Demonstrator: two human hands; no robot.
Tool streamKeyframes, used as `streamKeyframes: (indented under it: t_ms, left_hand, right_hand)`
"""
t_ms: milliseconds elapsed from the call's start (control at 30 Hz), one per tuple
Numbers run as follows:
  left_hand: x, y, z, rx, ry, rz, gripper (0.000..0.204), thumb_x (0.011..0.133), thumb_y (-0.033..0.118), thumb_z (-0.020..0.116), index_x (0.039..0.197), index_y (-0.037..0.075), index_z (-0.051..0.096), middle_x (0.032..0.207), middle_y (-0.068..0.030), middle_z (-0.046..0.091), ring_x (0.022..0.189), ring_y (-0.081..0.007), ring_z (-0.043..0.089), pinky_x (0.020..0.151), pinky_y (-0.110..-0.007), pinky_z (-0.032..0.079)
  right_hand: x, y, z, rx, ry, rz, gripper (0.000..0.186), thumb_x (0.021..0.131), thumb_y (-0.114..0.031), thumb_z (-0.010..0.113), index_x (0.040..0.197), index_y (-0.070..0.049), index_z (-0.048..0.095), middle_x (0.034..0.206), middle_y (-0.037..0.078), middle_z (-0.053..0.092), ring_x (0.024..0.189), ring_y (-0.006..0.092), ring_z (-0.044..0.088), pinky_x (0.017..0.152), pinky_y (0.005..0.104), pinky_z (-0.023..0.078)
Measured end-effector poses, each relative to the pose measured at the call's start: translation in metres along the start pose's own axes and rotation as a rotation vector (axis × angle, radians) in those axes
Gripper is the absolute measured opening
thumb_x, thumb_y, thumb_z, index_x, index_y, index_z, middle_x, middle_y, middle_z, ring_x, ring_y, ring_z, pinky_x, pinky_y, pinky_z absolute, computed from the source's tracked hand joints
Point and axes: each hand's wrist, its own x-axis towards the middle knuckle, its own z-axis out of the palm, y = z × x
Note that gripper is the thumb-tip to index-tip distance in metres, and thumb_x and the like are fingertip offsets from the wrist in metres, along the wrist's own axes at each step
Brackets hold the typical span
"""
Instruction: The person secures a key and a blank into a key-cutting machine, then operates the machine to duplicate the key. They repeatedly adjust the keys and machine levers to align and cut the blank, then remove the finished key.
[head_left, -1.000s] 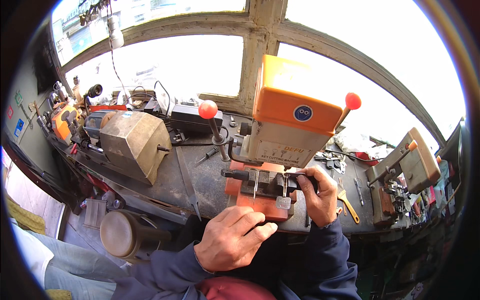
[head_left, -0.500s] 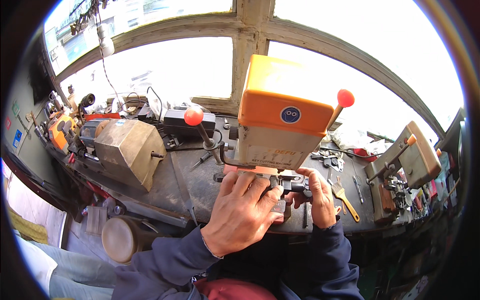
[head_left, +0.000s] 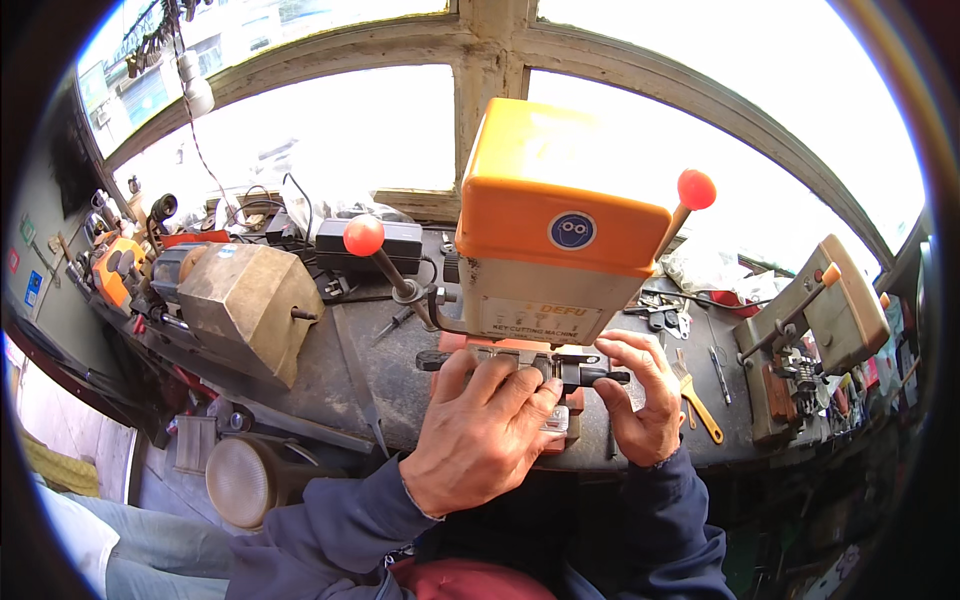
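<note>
An orange and cream key-cutting machine [head_left: 545, 270] stands before me on the bench, with a red-knobbed lever on either side. Under its head is a metal clamp [head_left: 556, 370] on a red base. My left hand [head_left: 470, 430] lies across this clamp from the left, fingers bent and close together, gripping it. Whether a key sits under the fingertips is hidden. At the clamp's right end sticks out a black handle [head_left: 610, 378]. Beside it is my right hand [head_left: 645, 410], thumb and fingers spread apart around the handle's tip, not closed on it.
A yellow-handled brush [head_left: 700, 408], a pen-like tool [head_left: 719, 375] and loose keys [head_left: 670, 318] lie to the right. Another key machine [head_left: 815, 340] stands farther right. At left is a boxy metal grinder-like machine [head_left: 250, 300]; a round-topped stool [head_left: 240, 483] sits below.
My right hand has opened away from the black handle, thumb and fingers spreading and the handle's tip now showing. My left hand stays on the clamp. The view has shifted slightly.
</note>
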Motion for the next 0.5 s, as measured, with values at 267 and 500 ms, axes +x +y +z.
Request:
streamKeyframes:
  t_ms: [267,500]
  left_hand:
    - [0.0,0.002,0.002,-0.008,0.008,-0.047,0.051,0.076,0.035,0.089,0.119,0.009,0.078,0.117,-0.0023,0.069,0.115,-0.0247,0.06,0.119,-0.056,0.036]
    - [0.0,0.003,0.002,-0.008,-0.001,-0.055,0.051,0.076,0.034,0.088,0.119,0.009,0.078,0.117,-0.0024,0.069,0.116,-0.0254,0.06,0.118,-0.055,0.036]
  right_hand:
    - [0.023,-0.01,0.006,-0.129,-0.114,-0.169,0.043,0.082,0.014,0.069,0.12,-0.004,0.076,0.105,0.013,0.071,0.093,0.0351,0.067,0.08,0.0423,0.056]
    - [0.027,-0.012,0.008,-0.068,-0.157,-0.115,0.033,0.089,0.013,0.063,0.116,-0.002,0.072,0.097,0.017,0.066,0.084,0.0387,0.068,0.072,0.0437,0.055]
